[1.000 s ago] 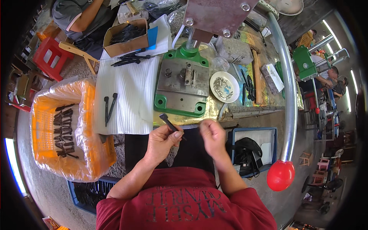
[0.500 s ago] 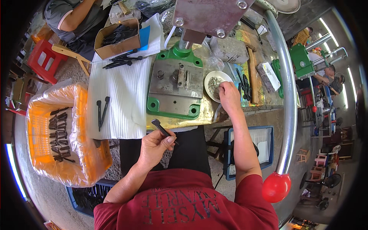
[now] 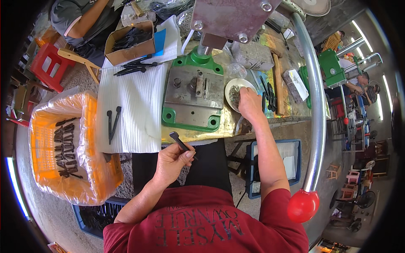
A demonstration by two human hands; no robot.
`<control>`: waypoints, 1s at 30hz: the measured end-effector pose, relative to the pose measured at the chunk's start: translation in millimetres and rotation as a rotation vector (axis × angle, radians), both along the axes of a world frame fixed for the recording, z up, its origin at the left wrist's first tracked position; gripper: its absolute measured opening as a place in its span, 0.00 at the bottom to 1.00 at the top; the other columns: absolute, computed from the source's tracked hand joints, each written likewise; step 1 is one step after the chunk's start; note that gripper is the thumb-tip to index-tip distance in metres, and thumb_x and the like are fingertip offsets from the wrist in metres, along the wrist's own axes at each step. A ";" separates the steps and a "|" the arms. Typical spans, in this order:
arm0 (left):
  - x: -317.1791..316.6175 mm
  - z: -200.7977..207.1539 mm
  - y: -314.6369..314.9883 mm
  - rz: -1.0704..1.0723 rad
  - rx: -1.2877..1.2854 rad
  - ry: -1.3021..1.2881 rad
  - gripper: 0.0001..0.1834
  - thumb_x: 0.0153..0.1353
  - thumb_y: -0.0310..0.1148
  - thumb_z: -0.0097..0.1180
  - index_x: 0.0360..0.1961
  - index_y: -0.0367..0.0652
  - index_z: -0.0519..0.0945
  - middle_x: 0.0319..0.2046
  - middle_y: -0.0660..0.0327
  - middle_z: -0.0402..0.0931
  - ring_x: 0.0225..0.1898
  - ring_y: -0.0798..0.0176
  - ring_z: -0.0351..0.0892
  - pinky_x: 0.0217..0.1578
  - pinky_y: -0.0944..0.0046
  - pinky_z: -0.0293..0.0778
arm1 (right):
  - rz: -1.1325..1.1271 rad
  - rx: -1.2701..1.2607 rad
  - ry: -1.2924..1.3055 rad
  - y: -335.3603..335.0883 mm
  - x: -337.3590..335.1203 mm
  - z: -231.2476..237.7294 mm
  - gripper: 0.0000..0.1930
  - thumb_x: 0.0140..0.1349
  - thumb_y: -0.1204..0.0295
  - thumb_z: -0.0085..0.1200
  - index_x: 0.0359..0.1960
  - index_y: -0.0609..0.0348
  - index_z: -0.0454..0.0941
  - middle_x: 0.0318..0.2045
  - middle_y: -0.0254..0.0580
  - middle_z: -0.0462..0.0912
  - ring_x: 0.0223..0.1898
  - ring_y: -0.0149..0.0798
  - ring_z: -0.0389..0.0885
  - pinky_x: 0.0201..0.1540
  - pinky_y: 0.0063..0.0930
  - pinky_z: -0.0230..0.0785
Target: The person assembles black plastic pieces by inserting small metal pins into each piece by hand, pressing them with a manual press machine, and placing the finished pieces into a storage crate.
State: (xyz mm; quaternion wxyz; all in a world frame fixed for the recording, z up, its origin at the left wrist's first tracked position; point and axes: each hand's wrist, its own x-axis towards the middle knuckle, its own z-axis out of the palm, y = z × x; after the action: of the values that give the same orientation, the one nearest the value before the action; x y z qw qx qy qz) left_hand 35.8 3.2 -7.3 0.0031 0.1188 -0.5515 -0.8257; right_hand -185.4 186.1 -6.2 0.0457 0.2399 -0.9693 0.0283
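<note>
My left hand (image 3: 171, 162) pinches a slim black part with a wider flat head (image 3: 179, 140), held tilted above my lap. My right hand (image 3: 250, 104) reaches into a white bowl (image 3: 228, 89) of small silvery metal pins (image 3: 234, 93). Its fingertips are drawn together among the pins; whatever lies between them is hidden. Left of the bowl stands a green hand press (image 3: 192, 122) with a grey steel plate and a small metal fixture (image 3: 199, 84) on top. Two similar black parts (image 3: 113, 126) lie on a white foam sheet (image 3: 141, 109).
A yellow crate (image 3: 40, 156) lined with clear plastic holds several black parts. A cardboard box (image 3: 130, 52) of them sits at the far left, near another person's arm (image 3: 90, 19). The press lever (image 3: 315, 109) with its red knob (image 3: 303, 205) hangs at right. Blue trays (image 3: 297, 168) rest below.
My right hand has shifted slightly left, deeper over the pins in the bowl. The left hand and its black part stay almost in place.
</note>
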 end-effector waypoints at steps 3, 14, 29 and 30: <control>0.9 0.6 -0.8 0.000 -0.004 0.003 0.07 0.54 0.27 0.52 0.33 0.36 0.74 0.23 0.65 0.71 0.23 0.76 0.68 0.23 0.77 0.68 | 0.024 0.054 -0.030 2.8 -1.5 0.8 0.09 0.44 0.80 0.42 0.30 0.65 0.67 0.32 0.53 0.72 0.33 0.53 0.72 0.35 0.49 0.61; 1.3 0.1 1.0 0.007 0.002 -0.013 0.06 0.54 0.27 0.51 0.32 0.36 0.73 0.23 0.64 0.72 0.23 0.76 0.68 0.23 0.77 0.68 | 0.062 -0.649 -0.018 21.2 -1.7 -10.3 0.03 0.54 0.77 0.42 0.29 0.63 0.63 0.23 0.48 0.71 0.24 0.44 0.71 0.28 0.31 0.63; -2.6 0.2 0.5 0.025 -0.007 0.002 0.07 0.54 0.27 0.51 0.33 0.36 0.73 0.24 0.64 0.72 0.23 0.76 0.69 0.23 0.77 0.68 | 0.071 -1.282 -0.403 18.7 3.6 -10.0 0.08 0.53 0.82 0.42 0.34 0.59 0.60 0.26 0.32 0.66 0.24 0.22 0.64 0.27 0.15 0.59; -3.9 1.4 -0.7 0.023 -0.005 0.004 0.07 0.54 0.27 0.50 0.33 0.35 0.73 0.24 0.64 0.72 0.24 0.75 0.69 0.24 0.77 0.69 | 0.116 -1.355 -0.470 16.7 9.6 -3.1 0.09 0.53 0.82 0.42 0.35 0.58 0.59 0.25 0.31 0.65 0.24 0.22 0.62 0.26 0.14 0.58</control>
State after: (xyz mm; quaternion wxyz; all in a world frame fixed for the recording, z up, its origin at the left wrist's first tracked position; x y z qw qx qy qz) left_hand 31.9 2.6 -5.9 0.0140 0.1237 -0.5523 -0.8243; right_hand -175.8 202.8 -9.4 -0.0268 0.1973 -0.7087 0.6768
